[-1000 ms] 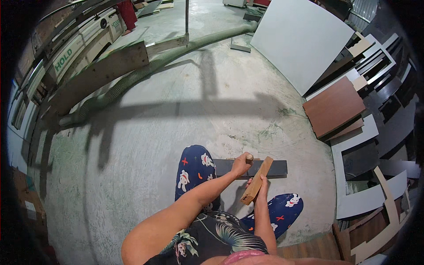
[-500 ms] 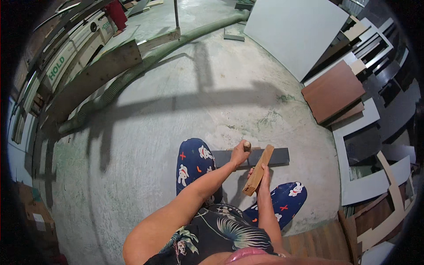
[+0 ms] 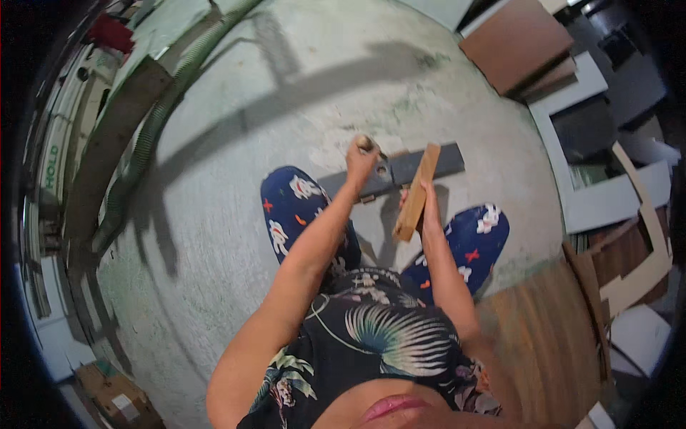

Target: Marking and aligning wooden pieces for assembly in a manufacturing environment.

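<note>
My left hand [image 3: 361, 169] is closed around an upright tool [image 3: 365, 142] whose rounded handle end shows above the fist. Its lower part is mostly hidden, so I cannot tell its kind. Below lies a long dark grey board [image 3: 437, 162], with a small pale hole [image 3: 382, 171] just right of that hand. In my right hand [image 3: 430, 207] is a thick wooden block [image 3: 417, 196], held slantwise with its far end over the board. Thin strips of lighter wood show under the board's edges.
My knees in blue patterned trousers [image 3: 293, 207] flank the board. Brown panels [image 3: 516, 46] and a white frame-shaped panel [image 3: 607, 207] lie to the right. A ribbed hose [image 3: 153, 132] runs along the left beside a wooden plank [image 3: 118, 136]. A cardboard box [image 3: 118, 400] sits lower left.
The whole view has shifted, so the board sits higher and tilted. My left hand with the tool has moved left along the board, and the hole now shows. The right hand keeps the block.
</note>
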A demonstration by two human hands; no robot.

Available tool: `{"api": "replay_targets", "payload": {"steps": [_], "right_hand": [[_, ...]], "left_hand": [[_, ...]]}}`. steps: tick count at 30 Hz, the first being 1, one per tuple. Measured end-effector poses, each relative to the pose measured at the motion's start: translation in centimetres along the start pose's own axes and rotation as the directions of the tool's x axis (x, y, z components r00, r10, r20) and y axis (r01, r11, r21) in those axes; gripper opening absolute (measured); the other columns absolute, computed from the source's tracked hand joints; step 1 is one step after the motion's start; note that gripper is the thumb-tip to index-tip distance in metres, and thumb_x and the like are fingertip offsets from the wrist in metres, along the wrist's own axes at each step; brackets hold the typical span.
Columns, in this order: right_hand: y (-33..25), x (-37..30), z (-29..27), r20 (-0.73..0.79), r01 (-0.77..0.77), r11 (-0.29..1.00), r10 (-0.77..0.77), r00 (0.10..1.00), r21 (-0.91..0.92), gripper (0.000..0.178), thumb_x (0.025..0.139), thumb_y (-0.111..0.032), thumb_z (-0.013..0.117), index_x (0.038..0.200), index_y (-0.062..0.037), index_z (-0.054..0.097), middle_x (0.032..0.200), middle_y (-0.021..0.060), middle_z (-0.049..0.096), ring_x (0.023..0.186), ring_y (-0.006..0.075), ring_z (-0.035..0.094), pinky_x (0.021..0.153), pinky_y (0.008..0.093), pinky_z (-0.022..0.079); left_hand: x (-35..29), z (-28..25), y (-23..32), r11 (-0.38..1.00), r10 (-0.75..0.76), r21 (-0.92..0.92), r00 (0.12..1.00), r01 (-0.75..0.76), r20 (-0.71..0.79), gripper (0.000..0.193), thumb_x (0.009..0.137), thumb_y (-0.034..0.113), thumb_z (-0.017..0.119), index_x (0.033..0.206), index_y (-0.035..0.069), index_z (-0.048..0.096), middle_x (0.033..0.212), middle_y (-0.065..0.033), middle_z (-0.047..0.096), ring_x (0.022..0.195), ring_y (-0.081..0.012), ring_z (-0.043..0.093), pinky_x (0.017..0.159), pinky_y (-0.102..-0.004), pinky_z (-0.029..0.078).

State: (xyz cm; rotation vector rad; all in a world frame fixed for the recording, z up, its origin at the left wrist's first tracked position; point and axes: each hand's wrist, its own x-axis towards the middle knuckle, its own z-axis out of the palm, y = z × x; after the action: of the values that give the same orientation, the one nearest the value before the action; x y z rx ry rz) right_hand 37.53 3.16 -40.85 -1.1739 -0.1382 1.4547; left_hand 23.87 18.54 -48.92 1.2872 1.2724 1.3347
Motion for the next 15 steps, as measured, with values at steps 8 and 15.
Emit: {"api": "replay_targets", "payload": {"steps": [8, 15], "right_hand": [[0.0, 1.4, -2.4, -0.081, 0.017, 0.998, -0.012, 0.997, 0.064, 0.051, 0.085, -0.047, 0.063, 0.112, -0.0065, 0.047, 0.084, 0.0113, 0.060, 0.073, 0.0225, 0.063, 0.063, 0.0373, 0.055], [0.2, 1.8, -2.9, -0.025, -0.018, 0.998, 0.020, 0.999, 0.059, 0.053, 0.085, -0.047, 0.062, 0.113, -0.0046, 0.047, 0.085, 0.0123, 0.060, 0.072, 0.0221, 0.063, 0.064, 0.0372, 0.056]], "left_hand": [[1.7, -0.5, 1.2, 0.975, -0.025, -0.216, 0.996, 0.042, 0.082, 0.021, 0.080, 0.010, 0.073, 0.095, 0.001, 0.060, 0.082, -0.0073, 0.065, 0.068, -0.0161, 0.064, 0.060, -0.0289, 0.052], [1.2, -0.8, 0.6, 0.997, 0.004, 0.076, 0.990, -0.015, 0.144, 0.020, 0.081, 0.008, 0.072, 0.096, 0.002, 0.061, 0.085, -0.0075, 0.067, 0.073, -0.0156, 0.065, 0.066, -0.0287, 0.053]]}}
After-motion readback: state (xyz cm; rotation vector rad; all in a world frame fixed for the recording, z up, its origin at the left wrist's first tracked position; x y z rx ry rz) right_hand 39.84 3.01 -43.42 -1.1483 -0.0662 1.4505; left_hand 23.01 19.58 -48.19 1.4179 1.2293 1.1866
